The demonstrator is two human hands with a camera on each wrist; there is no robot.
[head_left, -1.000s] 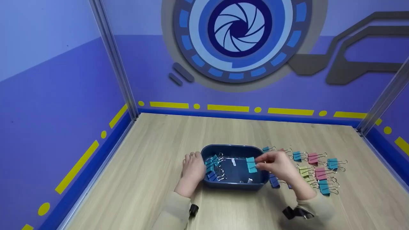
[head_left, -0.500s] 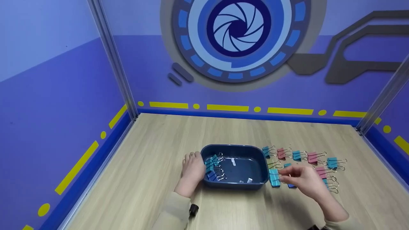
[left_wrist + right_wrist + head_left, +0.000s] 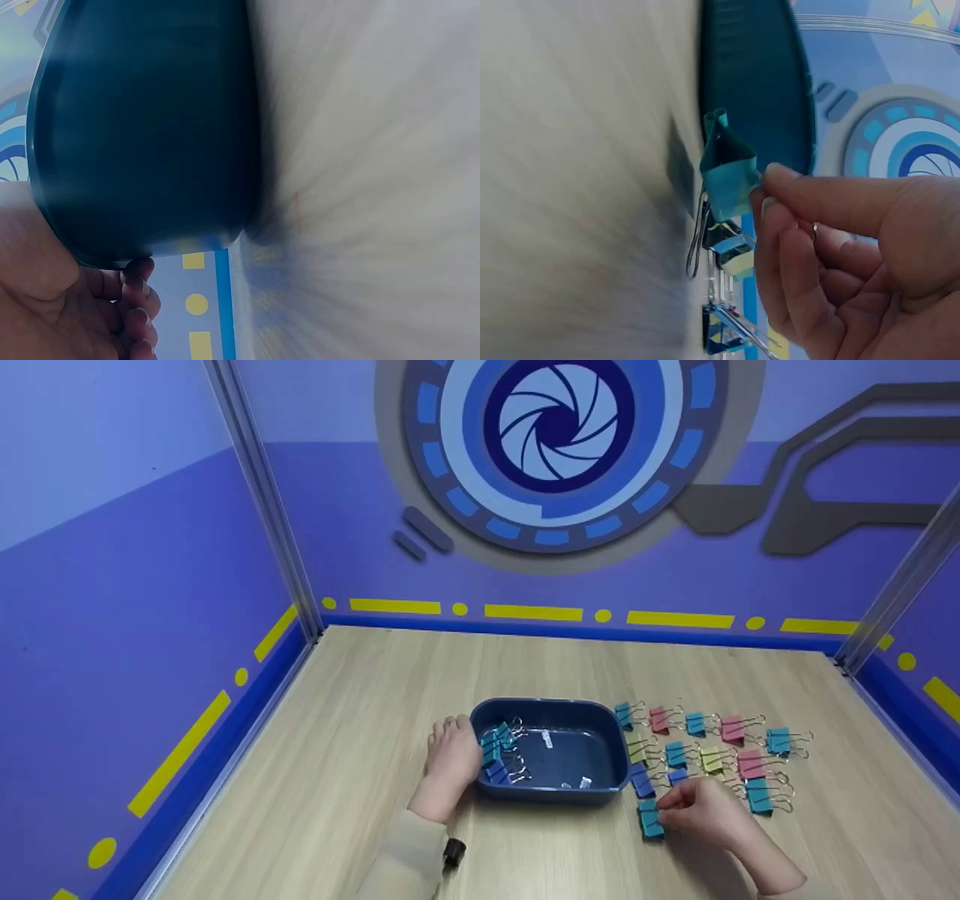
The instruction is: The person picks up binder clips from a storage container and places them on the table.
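Observation:
My right hand (image 3: 705, 814) pinches a teal binder clip (image 3: 650, 820) by its wire handle between thumb and forefinger. In the right wrist view, the clip (image 3: 730, 184) hangs low, close to the tabletop, with its other handle pointing down; whether it touches the wood I cannot tell. At the left end of a dark blue plastic box (image 3: 555, 795) my left hand (image 3: 454, 757) grips the rim. The left wrist view shows its fingers (image 3: 139, 322) curled against the box's end wall (image 3: 150, 135). Inside the box, teal and blue binder clips (image 3: 499, 750) lie bunched at the left.
Right of the box stand rows of binder clips: teal ones (image 3: 780, 741), pink ones (image 3: 751, 765), yellow-green ones (image 3: 712, 761) and blue ones (image 3: 642, 780). White label scraps (image 3: 547, 739) lie on the box floor. A patterned blue wall (image 3: 375, 562) closes off the table's back.
My right hand has carried the teal clip out from over the box, rightward and then down toward the near end of the left clip column. The left hand stays at the rim.

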